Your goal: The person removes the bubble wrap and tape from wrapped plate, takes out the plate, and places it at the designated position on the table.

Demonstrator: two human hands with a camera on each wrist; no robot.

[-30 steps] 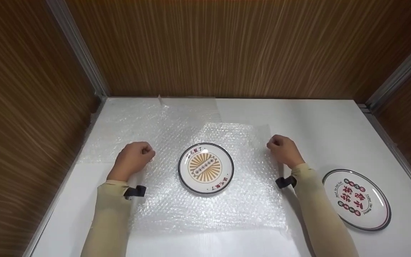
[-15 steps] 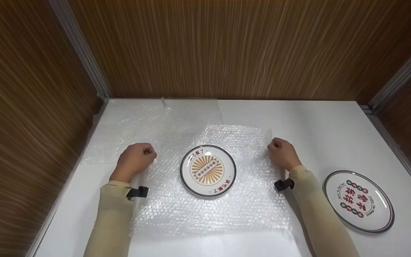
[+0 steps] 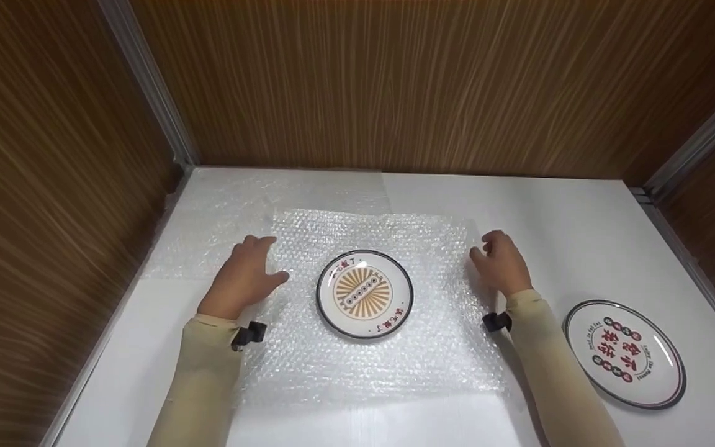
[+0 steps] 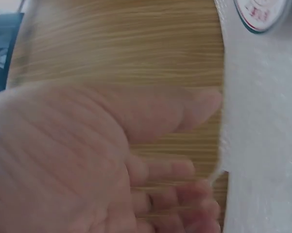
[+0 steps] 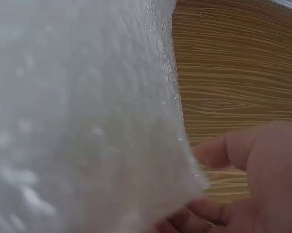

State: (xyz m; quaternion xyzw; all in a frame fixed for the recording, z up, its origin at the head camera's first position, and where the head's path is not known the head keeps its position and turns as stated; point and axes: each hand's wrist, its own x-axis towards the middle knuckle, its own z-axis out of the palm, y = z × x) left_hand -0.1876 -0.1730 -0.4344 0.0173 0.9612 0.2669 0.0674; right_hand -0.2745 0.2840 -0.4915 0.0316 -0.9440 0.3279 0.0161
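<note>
A small white plate [image 3: 365,295] with a dark rim and a yellow sunburst lies on a sheet of bubble wrap [image 3: 438,366]. By the sheet's left edge my left hand [image 3: 237,280] has its fingers spread and thumb apart; its left wrist view shows a bare palm [image 4: 63,160] beside the wrap. My right hand [image 3: 503,266] is at the sheet's far right corner. In the right wrist view its thumb [image 5: 216,150] stands away from the corner, with fingers partly behind the wrap [image 5: 102,121]. It pinches nothing.
A larger white plate [image 3: 627,354] with red lettering lies at the right, beside the right forearm. More bubble wrap [image 3: 339,188] covers the back left of the white table [image 3: 556,236]. Wood-grain panels [image 3: 395,87] stand behind and on both sides.
Both hands have gone from curled fingers to parted ones, letting go of the bubble wrap. The sheet's far left corner now lies flatter, its edge showing. The plates stay put.
</note>
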